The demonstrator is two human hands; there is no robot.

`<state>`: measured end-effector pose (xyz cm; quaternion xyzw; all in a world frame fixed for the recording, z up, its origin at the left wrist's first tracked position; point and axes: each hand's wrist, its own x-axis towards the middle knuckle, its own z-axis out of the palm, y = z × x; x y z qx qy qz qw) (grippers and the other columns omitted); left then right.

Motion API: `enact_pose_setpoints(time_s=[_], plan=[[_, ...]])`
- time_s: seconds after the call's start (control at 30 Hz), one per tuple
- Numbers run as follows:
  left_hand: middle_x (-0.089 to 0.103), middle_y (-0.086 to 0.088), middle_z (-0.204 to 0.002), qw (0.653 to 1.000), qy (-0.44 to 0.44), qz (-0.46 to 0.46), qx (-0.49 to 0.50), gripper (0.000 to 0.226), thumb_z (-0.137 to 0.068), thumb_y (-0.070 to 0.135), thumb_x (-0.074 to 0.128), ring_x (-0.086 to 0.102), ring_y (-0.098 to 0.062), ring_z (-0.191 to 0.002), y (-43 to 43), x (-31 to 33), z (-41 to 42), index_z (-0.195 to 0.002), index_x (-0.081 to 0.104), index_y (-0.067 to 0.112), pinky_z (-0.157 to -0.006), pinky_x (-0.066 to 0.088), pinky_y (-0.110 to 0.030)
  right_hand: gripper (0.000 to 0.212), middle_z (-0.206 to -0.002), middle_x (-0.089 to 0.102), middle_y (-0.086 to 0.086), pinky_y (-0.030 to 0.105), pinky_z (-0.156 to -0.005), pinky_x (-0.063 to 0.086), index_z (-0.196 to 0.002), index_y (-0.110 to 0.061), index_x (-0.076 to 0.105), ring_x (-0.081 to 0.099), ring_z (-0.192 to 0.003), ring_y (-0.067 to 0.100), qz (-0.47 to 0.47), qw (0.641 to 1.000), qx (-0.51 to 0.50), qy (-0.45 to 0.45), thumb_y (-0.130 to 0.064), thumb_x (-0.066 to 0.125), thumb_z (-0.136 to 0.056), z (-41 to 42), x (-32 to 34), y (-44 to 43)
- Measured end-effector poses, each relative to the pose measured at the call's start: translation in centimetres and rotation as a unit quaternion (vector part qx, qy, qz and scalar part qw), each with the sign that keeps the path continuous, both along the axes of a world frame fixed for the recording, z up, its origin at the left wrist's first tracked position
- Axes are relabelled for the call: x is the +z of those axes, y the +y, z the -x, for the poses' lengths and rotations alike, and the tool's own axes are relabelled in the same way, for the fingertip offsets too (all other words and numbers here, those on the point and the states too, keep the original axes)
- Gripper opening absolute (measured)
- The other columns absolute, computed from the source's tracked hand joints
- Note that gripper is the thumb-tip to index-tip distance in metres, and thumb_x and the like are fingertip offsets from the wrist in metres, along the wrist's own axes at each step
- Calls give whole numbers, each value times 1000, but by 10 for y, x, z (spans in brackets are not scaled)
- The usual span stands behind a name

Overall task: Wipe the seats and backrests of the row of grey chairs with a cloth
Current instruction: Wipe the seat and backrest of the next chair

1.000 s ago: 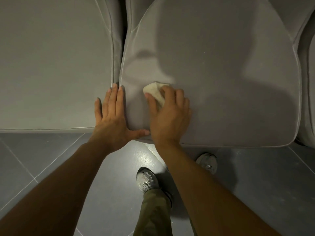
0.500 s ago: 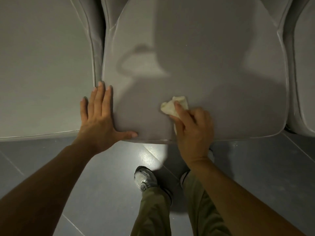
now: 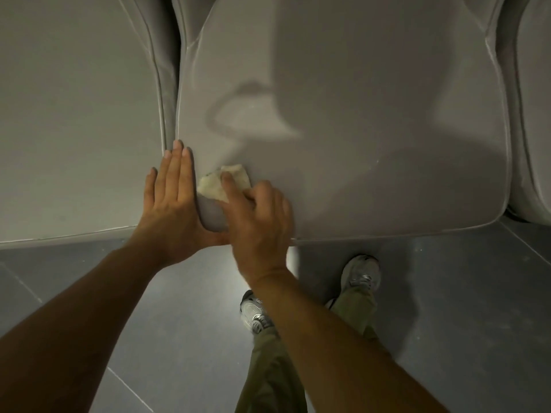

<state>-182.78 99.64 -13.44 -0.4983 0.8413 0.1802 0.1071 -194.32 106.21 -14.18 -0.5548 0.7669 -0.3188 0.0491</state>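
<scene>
Head view, looking down on a row of grey padded chairs with piped seams. The small crumpled cream cloth (image 3: 222,181) lies on the front left corner of the middle seat (image 3: 372,129), just inside its left seam. The right hand (image 3: 259,216) holds the cloth against the upholstery: the forefinger lies stretched over the top of the cloth and the other fingers are curled round its near part. The left hand (image 3: 170,210) rests flat beside it, fingers straight and close together, pointing away from the person. It lies over the seam where the middle seat meets the left seat (image 3: 74,129), and its thumb is spread out along the front edge, hidden under the right hand. The two hands touch or nearly touch. A third grey seat (image 3: 536,114) shows at the right edge. Below the seats lies a dark grey tiled floor (image 3: 462,293) with the person's grey sports shoes (image 3: 253,315) and olive trousers (image 3: 271,374). Shadows of the person fall across the middle seat.
</scene>
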Motion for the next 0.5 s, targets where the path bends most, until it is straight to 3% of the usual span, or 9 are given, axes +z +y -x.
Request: enact_pose_setpoints(time_s=[0.1,0.17,0.23,0.3,0.37,0.43,0.5], plan=[[5,-20,-158,1000,0,2,6,153,-42,103,23,5,-31,-146,-1,1,0,-148,8,-5,-115,4,-47,24,-70,56,6,32,-56,44,-105,-25,70,53,-61,24,9,999,23,-20,-28,61,-84,31,-11,15],[6,-19,-158,1000,-3,4,4,153,-41,104,20,6,-31,-146,-2,2,2,-149,8,-5,-115,4,-48,5,-70,56,-7,30,-61,48,-82,-49,59,55,-66,15,-29,994,-23,-100,-48,57,-87,56,-14,24],[7,-19,-158,1000,-9,3,-16,153,-40,104,20,4,-28,-146,-1,4,8,-149,8,-4,-116,3,-46,24,-70,54,-15,21,-61,44,-67,-47,48,52,-67,4,-62,986,-80,-132,-64,48,-84,74,-20,31],[5,-17,-158,999,-12,-2,-38,153,-39,102,27,1,-24,-145,0,7,16,-149,6,-2,-116,0,-42,27,-70,52,-15,24,-60,43,-73,-37,54,49,-65,3,-83,982,-99,-136,-62,51,-84,99,-20,43],[2,-15,-158,999,-7,-2,-51,152,-39,99,33,-3,-21,-145,1,9,26,-150,3,0,-116,-2,-40,27,-69,46,-7,30,-60,40,-87,-19,67,41,-63,7,-89,983,-109,-115,-46,61,-85,130,-18,56],[-1,-13,-159,998,-2,0,-56,151,-41,101,28,-8,-16,-143,1,10,35,-150,0,1,-117,-3,-40,40,-71,40,-11,14,-61,33,-95,-9,65,37,-67,2,-100,973,-169,-124,-48,57,-87,165,-20,69],[1,-14,-159,998,-1,3,-61,149,-43,101,29,-6,-15,-142,1,12,43,-150,1,0,-117,-2,-42,40,-75,40,-21,4,-60,29,-106,-14,61,42,-71,-5,-111,950,-257,-140,-49,52,-89,198,-15,85]])
